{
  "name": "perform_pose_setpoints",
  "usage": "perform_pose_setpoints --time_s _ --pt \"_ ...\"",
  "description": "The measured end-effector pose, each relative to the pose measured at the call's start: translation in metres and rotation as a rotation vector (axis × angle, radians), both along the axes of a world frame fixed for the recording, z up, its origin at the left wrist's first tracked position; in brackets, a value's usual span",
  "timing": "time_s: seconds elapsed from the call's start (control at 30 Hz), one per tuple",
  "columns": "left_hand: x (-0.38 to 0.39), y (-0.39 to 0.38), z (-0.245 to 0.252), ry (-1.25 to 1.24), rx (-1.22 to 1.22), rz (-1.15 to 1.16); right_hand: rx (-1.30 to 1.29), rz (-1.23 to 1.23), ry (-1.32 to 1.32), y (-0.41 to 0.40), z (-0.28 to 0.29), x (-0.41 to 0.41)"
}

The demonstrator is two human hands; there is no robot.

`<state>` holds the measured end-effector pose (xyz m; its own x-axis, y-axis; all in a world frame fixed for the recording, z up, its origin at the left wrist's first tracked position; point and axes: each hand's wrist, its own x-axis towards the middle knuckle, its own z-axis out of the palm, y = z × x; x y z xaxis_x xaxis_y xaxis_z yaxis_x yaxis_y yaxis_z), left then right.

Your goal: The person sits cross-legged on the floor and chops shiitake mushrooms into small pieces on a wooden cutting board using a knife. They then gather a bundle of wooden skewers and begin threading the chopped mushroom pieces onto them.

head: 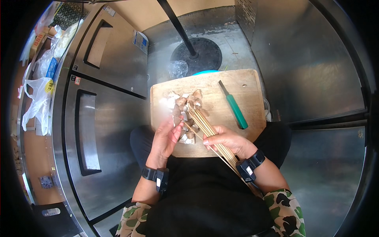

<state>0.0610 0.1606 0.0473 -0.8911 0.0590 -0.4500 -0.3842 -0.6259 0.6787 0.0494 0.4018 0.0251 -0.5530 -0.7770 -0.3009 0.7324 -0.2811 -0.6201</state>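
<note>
My right hand (226, 140) holds a bundle of thin wooden skewers (211, 130), their far ends pointing up and left. One skewer is set apart from the bundle, its tip reaching my left hand (168, 134). Between my left fingertips is a piece of mushroom (177, 120), against that skewer's tip; whether it is pierced I cannot tell. More brown and white mushroom pieces (181, 101) lie in a pile on the wooden board (213, 86) before me, partly hidden by my hands and the skewers. A green-handled knife (235, 109) rests on the board's right side, blade pointing away.
A stainless steel refrigerator (118, 124) with recessed handles stands to the left; steel doors (311, 65) rise on the right. Beyond the board, a black pole (177, 25) stands on a round base (207, 56). Plastic bags (41, 100) hang at far left.
</note>
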Motion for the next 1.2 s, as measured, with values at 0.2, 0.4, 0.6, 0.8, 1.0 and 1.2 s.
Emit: perform_pose_setpoints --time_s 0.2,0.4,0.6,0.8,1.0,1.2 --pt "0.002 -0.001 -0.003 0.015 0.005 0.023 0.038 0.01 0.015 0.0 -0.003 0.002" --pt "0.002 0.006 0.002 0.005 -0.09 0.04 0.016 0.01 0.022 -0.003 -0.006 0.003" --pt "0.003 0.011 0.008 0.034 -0.143 0.031 0.02 0.006 0.018 -0.003 -0.007 0.003" --pt "0.004 0.014 0.009 0.062 -0.235 0.042 0.029 -0.006 0.017 -0.004 -0.007 0.005" --pt "0.007 0.016 0.011 0.152 -0.494 0.043 0.039 0.003 0.018 -0.004 -0.007 0.004" --pt "0.01 0.019 0.011 0.264 -0.671 -0.012 0.04 -0.001 0.03 -0.004 -0.008 0.005"
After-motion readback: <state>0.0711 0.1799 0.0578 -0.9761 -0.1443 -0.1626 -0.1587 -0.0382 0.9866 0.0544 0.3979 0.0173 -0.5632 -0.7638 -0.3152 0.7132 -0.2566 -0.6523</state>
